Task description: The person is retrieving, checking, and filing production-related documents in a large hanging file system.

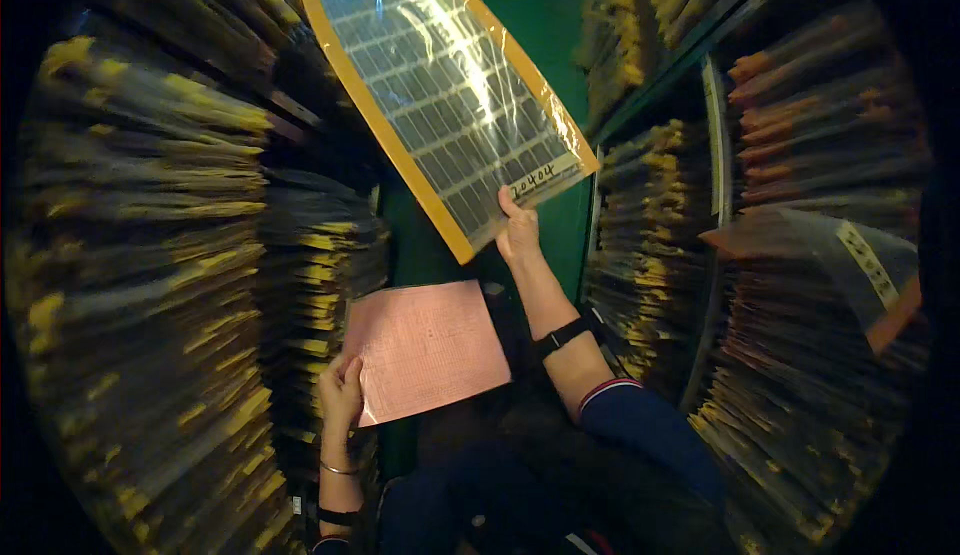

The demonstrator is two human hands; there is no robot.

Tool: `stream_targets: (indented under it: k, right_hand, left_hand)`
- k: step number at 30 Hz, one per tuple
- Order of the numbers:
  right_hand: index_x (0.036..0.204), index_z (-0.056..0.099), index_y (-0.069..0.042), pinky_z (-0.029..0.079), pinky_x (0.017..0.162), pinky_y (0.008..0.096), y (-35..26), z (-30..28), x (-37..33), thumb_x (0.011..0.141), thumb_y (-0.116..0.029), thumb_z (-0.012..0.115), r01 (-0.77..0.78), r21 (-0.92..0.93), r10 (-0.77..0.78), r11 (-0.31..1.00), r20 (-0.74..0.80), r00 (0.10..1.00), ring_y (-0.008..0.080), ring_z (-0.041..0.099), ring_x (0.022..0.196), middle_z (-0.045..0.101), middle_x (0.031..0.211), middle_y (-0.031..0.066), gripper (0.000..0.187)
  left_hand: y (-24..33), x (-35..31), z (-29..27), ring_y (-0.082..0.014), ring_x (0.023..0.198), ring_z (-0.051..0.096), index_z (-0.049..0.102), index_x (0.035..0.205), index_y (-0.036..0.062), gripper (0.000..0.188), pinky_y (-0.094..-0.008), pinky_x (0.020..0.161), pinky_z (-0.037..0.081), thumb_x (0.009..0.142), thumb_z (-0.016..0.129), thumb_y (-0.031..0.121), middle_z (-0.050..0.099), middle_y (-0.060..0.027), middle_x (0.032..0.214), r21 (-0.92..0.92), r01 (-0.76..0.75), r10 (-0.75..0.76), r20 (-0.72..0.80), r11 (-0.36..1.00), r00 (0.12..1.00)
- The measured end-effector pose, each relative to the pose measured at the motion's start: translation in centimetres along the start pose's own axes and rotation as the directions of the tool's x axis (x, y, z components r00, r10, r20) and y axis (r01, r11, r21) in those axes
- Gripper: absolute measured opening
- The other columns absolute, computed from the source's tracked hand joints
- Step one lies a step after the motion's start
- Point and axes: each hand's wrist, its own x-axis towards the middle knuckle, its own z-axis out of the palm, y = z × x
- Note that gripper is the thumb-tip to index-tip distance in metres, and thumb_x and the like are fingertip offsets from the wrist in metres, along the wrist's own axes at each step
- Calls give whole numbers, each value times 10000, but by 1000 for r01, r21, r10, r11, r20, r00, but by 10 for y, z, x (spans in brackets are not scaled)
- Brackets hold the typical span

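Note:
My right hand [519,232] pinches the lower edge of a large clear film sheet [440,85], thumb on top. The sheet has orange strips along its long sides, rows of dark rectangles and a handwritten label near my thumb. It is held up and tilted, with glare across its glossy face. Lower and to the left, my left hand [341,391] grips the left edge of a pink printed sheet [430,350], thumb in front. The small print on the pink sheet is too fine to make out. The two sheets are apart.
Tall racks packed with thin yellow-edged sheets [150,255] line the left side. On the right, another rack [640,255] holds similar sheets, and an orange-edged clear sheet [830,255] sticks out from it. Green floor [565,255] runs between the racks.

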Motion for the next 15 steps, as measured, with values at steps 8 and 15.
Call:
stream_targets:
  k: [8,15]
  right_hand:
    - [1138,483,-23,461,852,392,87,-68,90,837,-18,611,4,76,7,997,-149,989,199,542,920,524,1095,72,327]
    - [1177,444,-1,488,867,456,140,-127,130,837,-114,637,-325,-98,306,940,-175,936,244,540,1058,539,1124,119,407]
  left_hand:
    - [-66,64,71,-307,800,649,631,958,-37,213,-327,705,485,847,555,128,632,-236,869,262,-120,82,150,958,985]
    - [-82,102,95,-328,848,648,633,980,-28,239,-337,729,490,850,566,161,618,-250,916,254,-128,73,217,959,973]
